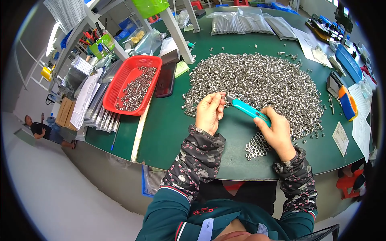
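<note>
My right hand (277, 130) is closed round the teal handle of a utility knife (250, 111). Its blade end points up and left, to the fingertips of my left hand (210, 114). There my left thumb and finger pinch a small metal ring, mostly covered by the fingers and close to the blade. Behind both hands spreads a large heap of small shiny metal rings (257, 76) on the green tabletop (185, 140). A flat cluster of rings (255, 147) lies beside my right wrist, packed in a single layer.
To the left stands a red plastic basket (138, 61) partly filled with metal pieces, with a dark phone (165, 80) alongside. Bagged parts (227, 23) lie at the back. An orange-and-blue tool (347, 103), papers and a blue tray (348, 62) are at right. Another person (45, 130) sits far left.
</note>
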`<state>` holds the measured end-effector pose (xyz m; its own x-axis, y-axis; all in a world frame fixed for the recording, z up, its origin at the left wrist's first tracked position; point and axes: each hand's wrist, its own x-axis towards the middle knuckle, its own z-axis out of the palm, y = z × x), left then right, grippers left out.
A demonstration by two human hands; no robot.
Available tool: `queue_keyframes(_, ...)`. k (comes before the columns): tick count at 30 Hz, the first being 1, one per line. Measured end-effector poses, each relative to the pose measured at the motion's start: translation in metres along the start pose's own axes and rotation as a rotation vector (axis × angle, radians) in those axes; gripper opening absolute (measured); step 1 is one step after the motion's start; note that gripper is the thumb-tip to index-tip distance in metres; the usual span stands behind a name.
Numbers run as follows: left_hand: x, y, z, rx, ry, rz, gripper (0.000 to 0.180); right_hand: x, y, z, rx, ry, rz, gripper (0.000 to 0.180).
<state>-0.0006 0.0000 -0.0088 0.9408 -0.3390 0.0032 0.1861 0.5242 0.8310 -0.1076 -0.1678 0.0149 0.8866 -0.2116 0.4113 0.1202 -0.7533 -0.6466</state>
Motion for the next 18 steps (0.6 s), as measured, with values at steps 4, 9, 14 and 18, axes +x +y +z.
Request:
queue_keyframes(4, 0.0009, -0.0005, 0.0001, 0.01, -0.024, 0.011, 0.019, 0.0, 0.0017, 0.0005, -0.004, -0.065, 0.021, 0.024)
queue_keyframes(9, -0.0009, -0.001, 0.0012, 0.035, -0.035, 0.031, 0.019, -0.0002, 0.0016, 0.0023, 0.008, -0.099, 0.044, 0.026)
queue_keyframes(14, -0.0019, 0.0008, 0.0034, 0.141, -0.044, 0.067, 0.019, 0.0005, 0.0012, -0.0005, -0.007, -0.143, 0.1, 0.025)
queue_keyframes(18, -0.0025, 0.0001, 0.0035, 0.116, -0.029, 0.032, 0.018, -0.0035, -0.0043, -0.0003, -0.134, 0.038, -0.095, 0.022)
